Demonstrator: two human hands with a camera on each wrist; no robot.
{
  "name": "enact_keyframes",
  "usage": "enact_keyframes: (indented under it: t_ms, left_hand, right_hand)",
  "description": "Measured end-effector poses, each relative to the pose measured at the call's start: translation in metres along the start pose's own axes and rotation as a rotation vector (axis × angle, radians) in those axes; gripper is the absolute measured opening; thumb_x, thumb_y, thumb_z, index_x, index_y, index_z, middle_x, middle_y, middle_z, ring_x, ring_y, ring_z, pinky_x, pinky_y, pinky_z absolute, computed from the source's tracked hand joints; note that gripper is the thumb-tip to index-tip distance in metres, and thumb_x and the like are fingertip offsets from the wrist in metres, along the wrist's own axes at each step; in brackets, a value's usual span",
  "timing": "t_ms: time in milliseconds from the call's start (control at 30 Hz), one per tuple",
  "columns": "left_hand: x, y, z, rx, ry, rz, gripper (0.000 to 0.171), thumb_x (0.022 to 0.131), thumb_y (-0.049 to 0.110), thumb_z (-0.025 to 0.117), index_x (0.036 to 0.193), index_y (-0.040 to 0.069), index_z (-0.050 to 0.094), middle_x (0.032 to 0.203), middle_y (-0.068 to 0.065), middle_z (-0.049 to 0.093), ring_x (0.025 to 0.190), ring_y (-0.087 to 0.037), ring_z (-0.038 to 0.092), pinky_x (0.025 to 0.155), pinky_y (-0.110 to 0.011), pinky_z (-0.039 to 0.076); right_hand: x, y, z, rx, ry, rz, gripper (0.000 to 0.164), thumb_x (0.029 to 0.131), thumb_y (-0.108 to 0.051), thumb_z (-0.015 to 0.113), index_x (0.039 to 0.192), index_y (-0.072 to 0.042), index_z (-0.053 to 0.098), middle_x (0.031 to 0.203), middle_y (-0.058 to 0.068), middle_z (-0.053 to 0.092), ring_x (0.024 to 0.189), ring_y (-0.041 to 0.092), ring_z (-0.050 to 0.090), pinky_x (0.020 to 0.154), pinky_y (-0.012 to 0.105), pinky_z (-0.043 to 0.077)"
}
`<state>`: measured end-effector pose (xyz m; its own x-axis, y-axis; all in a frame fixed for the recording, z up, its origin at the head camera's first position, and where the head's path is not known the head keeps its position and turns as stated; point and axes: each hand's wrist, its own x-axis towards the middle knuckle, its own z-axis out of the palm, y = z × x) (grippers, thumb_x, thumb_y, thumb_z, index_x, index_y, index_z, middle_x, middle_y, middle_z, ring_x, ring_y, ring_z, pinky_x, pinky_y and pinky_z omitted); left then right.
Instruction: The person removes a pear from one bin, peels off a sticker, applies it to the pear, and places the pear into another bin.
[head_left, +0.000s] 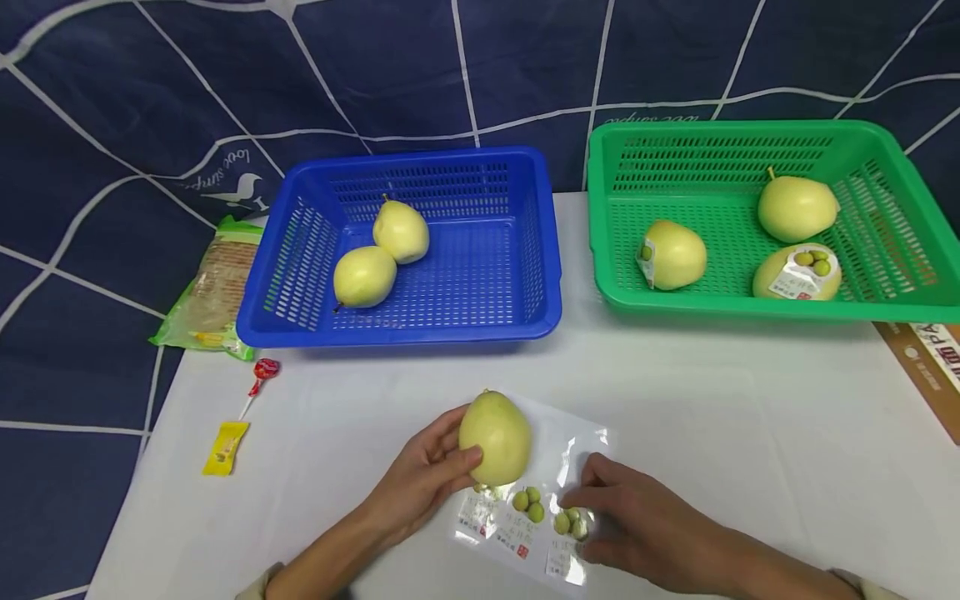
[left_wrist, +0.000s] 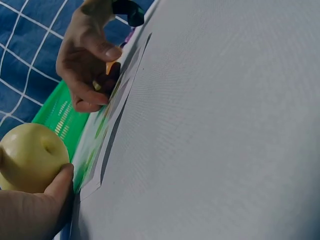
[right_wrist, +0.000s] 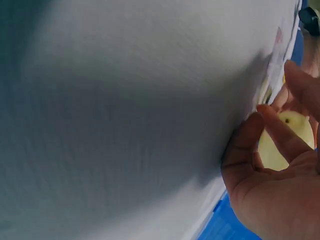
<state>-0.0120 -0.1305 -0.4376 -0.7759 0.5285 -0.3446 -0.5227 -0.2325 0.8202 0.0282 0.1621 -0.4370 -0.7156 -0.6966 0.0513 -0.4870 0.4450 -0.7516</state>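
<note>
My left hand [head_left: 423, 471] holds a yellow pear [head_left: 497, 439] above the upper left part of a clear sheet of stickers [head_left: 536, 425], thumb across its near side. In the left wrist view the dimpled end of the pear shows. Several printed labels with pear pictures line the lower part of the sheet. My right hand [head_left: 645, 521] is at the rightmost sticker [head_left: 572, 523], fingers bent and thumb apart from the index finger. The right wrist view has its fingertips [right_wrist: 261, 111] right at the sheet, the sticker's edge largely hidden there.
A blue basket [head_left: 397, 335] with two pears stands behind, left of a green basket [head_left: 750, 305] holding three pears, at least two with labels. On the left lie a food packet [head_left: 217, 283], a red lollipop [head_left: 264, 369] and a yellow wrapped sweet [head_left: 225, 448]. A brown box [head_left: 918, 367] sits far right.
</note>
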Motion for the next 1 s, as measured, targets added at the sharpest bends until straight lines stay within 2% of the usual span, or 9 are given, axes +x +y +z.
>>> enact_keyframes:
  t_ms: [100, 200, 333, 400, 500, 600, 733, 833, 1000]
  left_hand:
    - [0.001, 0.0, -0.001, 0.006, -0.003, -0.001, 0.067, 0.097, 0.004, 0.058, 0.152, -0.005, 0.021, 0.149, -0.028, 0.035, 0.123, -0.034, 0.054, 0.1, -0.043, 0.046]
    - [0.002, 0.0, -0.001, 0.021, 0.002, 0.002, 0.067, 0.098, 0.006, 0.058, 0.153, -0.004, 0.021, 0.149, -0.028, 0.036, 0.124, -0.033, 0.053, 0.101, -0.042, 0.046]
    - [0.002, 0.001, -0.001, 0.03, 0.011, 0.019, 0.067, 0.099, 0.006, 0.057, 0.153, -0.003, 0.019, 0.15, -0.027, 0.036, 0.127, -0.033, 0.051, 0.102, -0.042, 0.045]
    - [0.003, 0.001, -0.002, 0.022, 0.022, 0.034, 0.066, 0.099, 0.006, 0.056, 0.154, -0.003, 0.019, 0.15, -0.027, 0.035, 0.128, -0.033, 0.05, 0.102, -0.042, 0.044]
    - [0.006, 0.002, -0.002, -0.003, 0.047, 0.068, 0.064, 0.1, 0.006, 0.054, 0.154, -0.002, 0.02, 0.15, -0.027, 0.035, 0.129, -0.031, 0.05, 0.103, -0.042, 0.044]
    - [0.009, 0.002, -0.001, -0.044, 0.063, 0.107, 0.062, 0.101, 0.007, 0.052, 0.154, -0.002, 0.02, 0.15, -0.027, 0.034, 0.129, -0.029, 0.05, 0.104, -0.041, 0.042]
    - [0.014, 0.002, 0.001, -0.095, 0.034, 0.143, 0.062, 0.103, 0.009, 0.05, 0.154, -0.002, 0.018, 0.15, -0.027, 0.031, 0.132, -0.03, 0.046, 0.107, -0.042, 0.039]
    - [0.017, 0.003, 0.002, -0.103, 0.016, 0.149, 0.061, 0.103, 0.01, 0.049, 0.154, -0.002, 0.018, 0.15, -0.028, 0.032, 0.133, -0.031, 0.045, 0.107, -0.044, 0.039]
    - [0.019, 0.006, 0.001, -0.109, 0.021, 0.145, 0.061, 0.103, 0.01, 0.048, 0.155, 0.0, 0.017, 0.153, -0.026, 0.03, 0.133, -0.032, 0.044, 0.105, -0.046, 0.041]
  right_hand:
    - [0.0, -0.001, 0.004, -0.067, 0.011, -0.014, 0.058, 0.073, -0.023, 0.087, 0.127, -0.019, 0.066, 0.101, -0.012, 0.042, 0.084, 0.0, 0.045, 0.066, 0.01, 0.042]
    - [0.003, -0.004, 0.006, -0.243, 0.026, -0.018, 0.069, 0.07, -0.034, 0.086, 0.133, -0.02, 0.061, 0.11, -0.005, 0.045, 0.091, 0.007, 0.046, 0.068, 0.014, 0.044]
    - [0.009, -0.007, -0.001, -0.473, -0.071, 0.046, 0.073, 0.075, -0.05, 0.079, 0.139, -0.022, 0.056, 0.137, 0.01, 0.045, 0.114, 0.023, 0.046, 0.085, 0.034, 0.049]
    - [0.013, -0.005, -0.007, -0.523, -0.126, 0.067, 0.073, 0.077, -0.053, 0.076, 0.141, -0.023, 0.055, 0.147, 0.012, 0.041, 0.123, 0.029, 0.044, 0.092, 0.044, 0.047]
    - [0.019, 0.004, -0.017, -0.51, -0.139, 0.078, 0.067, 0.081, -0.046, 0.077, 0.14, -0.022, 0.057, 0.152, 0.011, 0.039, 0.13, 0.031, 0.042, 0.093, 0.046, 0.045]
    - [0.025, 0.016, -0.028, -0.448, -0.064, 0.071, 0.058, 0.082, -0.034, 0.08, 0.135, -0.018, 0.062, 0.15, 0.011, 0.042, 0.132, 0.03, 0.041, 0.093, 0.047, 0.044]
    - [0.032, 0.028, -0.038, -0.363, 0.017, 0.051, 0.051, 0.08, -0.021, 0.083, 0.128, -0.015, 0.067, 0.147, 0.013, 0.046, 0.133, 0.031, 0.04, 0.092, 0.05, 0.043]
    - [0.035, 0.03, -0.041, -0.313, 0.015, 0.061, 0.05, 0.08, -0.018, 0.082, 0.127, -0.016, 0.067, 0.148, 0.013, 0.045, 0.134, 0.032, 0.039, 0.094, 0.052, 0.042]
    - [0.037, 0.029, -0.04, -0.25, 0.028, 0.134, 0.049, 0.079, -0.023, 0.084, 0.124, -0.012, 0.068, 0.149, 0.011, 0.044, 0.135, 0.031, 0.037, 0.098, 0.054, 0.038]
